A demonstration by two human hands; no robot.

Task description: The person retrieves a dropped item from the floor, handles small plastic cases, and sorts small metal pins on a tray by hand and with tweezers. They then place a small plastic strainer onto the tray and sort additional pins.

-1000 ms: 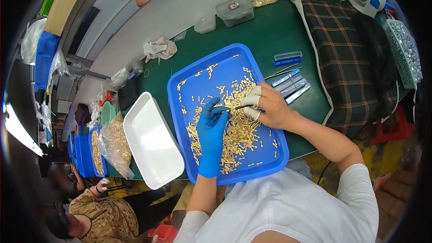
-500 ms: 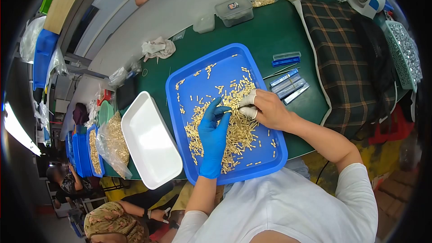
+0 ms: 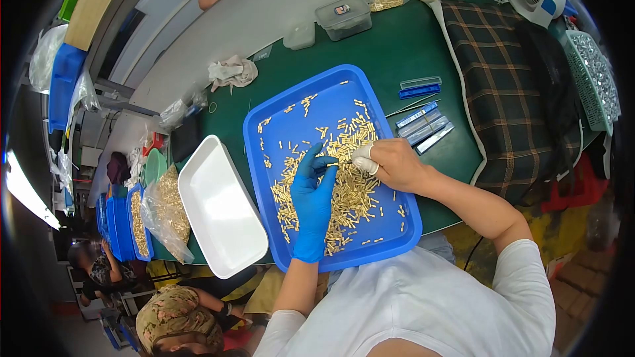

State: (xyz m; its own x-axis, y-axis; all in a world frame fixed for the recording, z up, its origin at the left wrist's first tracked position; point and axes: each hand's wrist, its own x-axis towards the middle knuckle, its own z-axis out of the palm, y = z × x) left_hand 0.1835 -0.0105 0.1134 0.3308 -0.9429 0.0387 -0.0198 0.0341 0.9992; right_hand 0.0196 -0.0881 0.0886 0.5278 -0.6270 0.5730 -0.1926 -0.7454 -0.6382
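A blue tray (image 3: 261,178) holds a wide pile of small brass-coloured parts (image 3: 350,205), densest at its middle and right. Over the pile, my left hand (image 3: 312,201), in a blue glove, pinches a small brass part between thumb and index finger. My right hand (image 3: 390,164), with white finger covers on some fingers, is closed beside it around a thin dark tool, mostly hidden by the fingers. The fingertips of both hands are close together. Loose brass parts lie scattered toward the tray's far and near edges.
Left of the blue tray stands a white tray (image 3: 223,208), then a bag of brass parts (image 3: 173,205). Blue cases (image 3: 423,122) lie to the right, near plaid fabric (image 3: 503,86). Clear containers (image 3: 344,18) and a cloth (image 3: 233,73) are farther back. A co-worker (image 3: 178,317) is at lower left.
My right hand has turned, and the dark tool that showed earlier is now mostly hidden in its fingers. My left hand keeps nearly the same place. The co-worker at lower left has bent and shifted right.
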